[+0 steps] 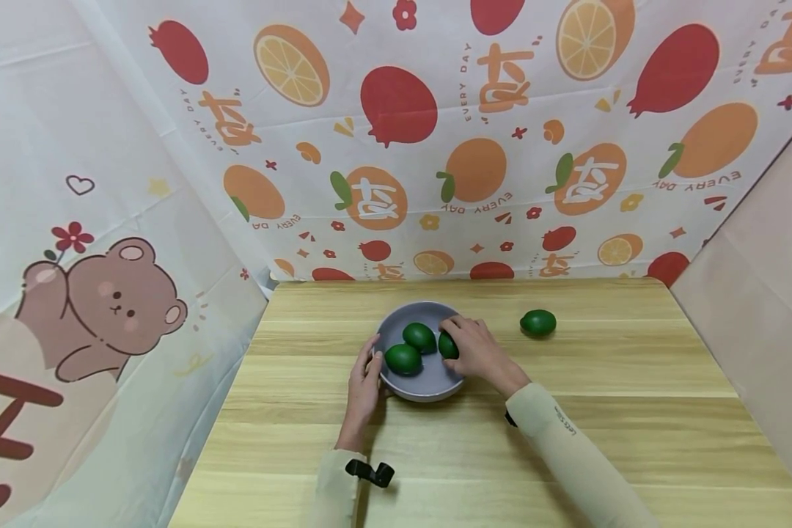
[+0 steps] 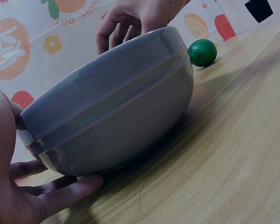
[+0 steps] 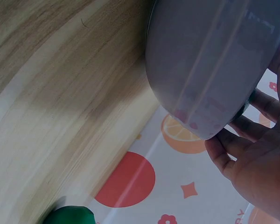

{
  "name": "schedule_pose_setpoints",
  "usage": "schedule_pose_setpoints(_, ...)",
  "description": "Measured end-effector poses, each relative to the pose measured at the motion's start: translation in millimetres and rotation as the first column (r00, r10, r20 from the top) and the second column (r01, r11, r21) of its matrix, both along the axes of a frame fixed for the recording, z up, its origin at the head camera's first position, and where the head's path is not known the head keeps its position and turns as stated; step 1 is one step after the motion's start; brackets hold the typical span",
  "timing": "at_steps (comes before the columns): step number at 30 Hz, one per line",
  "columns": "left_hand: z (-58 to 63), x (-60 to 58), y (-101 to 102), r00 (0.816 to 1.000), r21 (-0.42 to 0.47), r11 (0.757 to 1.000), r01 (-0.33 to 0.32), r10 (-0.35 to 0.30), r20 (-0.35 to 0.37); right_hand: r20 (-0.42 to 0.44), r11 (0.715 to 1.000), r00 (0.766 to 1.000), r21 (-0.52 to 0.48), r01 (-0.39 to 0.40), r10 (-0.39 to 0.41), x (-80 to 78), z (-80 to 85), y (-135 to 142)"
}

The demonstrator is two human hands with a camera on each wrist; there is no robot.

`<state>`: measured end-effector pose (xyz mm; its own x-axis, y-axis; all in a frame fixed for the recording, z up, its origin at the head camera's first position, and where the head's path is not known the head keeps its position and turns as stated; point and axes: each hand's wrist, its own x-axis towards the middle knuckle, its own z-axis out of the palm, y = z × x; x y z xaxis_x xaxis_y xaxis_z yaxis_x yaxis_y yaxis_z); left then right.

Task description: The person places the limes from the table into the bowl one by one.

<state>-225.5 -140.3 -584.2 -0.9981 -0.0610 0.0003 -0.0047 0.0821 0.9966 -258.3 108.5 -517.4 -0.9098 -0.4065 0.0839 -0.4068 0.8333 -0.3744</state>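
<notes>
A grey bowl [image 1: 422, 390] stands on the wooden table with two green limes [image 1: 403, 359] lying inside on its left. My left hand [image 1: 364, 389] grips the bowl's left side. In the left wrist view, that hand's thumb is at the rim and its fingers [image 2: 79, 189] reach under the curved wall. My right hand [image 1: 473, 349] reaches over the right rim, holding another lime [image 1: 447, 345] inside the bowl, partly hidden by the fingers. From the right wrist, the bowl's outer wall [image 3: 210, 60] hides most of that lime; only a sliver shows beside the fingers.
One more lime [image 1: 538, 323] lies on the table [image 1: 607, 367] to the right of the bowl. Behind the table's far edge hangs a fruit-print cloth [image 1: 528, 242]. A cloth with a bear print [image 1: 128, 301] is at the left, and a plain pale one [image 1: 765, 293] at the right.
</notes>
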Motion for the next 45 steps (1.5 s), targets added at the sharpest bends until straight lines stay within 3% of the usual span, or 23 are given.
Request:
schedule_pose_setpoints(24,-0.2,1.8,0,1.0,0.007,1.0,0.015,-0.015,0.011,-0.02,0.998,1.0,0.063,-0.009,0.01,-1.4,-9.2,-2)
schedule_pose_setpoints(36,34.8,14.0,4,1.0,-0.058,0.998,0.02,-0.019,0.018,-0.037,0.995,0.999,0.104,-0.006,0.01,-2.3,-10.7,-3)
schedule_pose_setpoints(39,32.8,13.2,3,1.0,-0.052,0.998,0.019,-0.018,0.018,-0.03,0.994,1.0,0.113,0.001,0.003,-2.1,-10.9,-3)
schedule_pose_setpoints(45,8.3,2.8,1,1.0,-0.026,1.0,-0.001,0.001,0.007,-0.022,0.993,1.0,0.115,0.009,-0.007,-3.0,-10.6,-3)
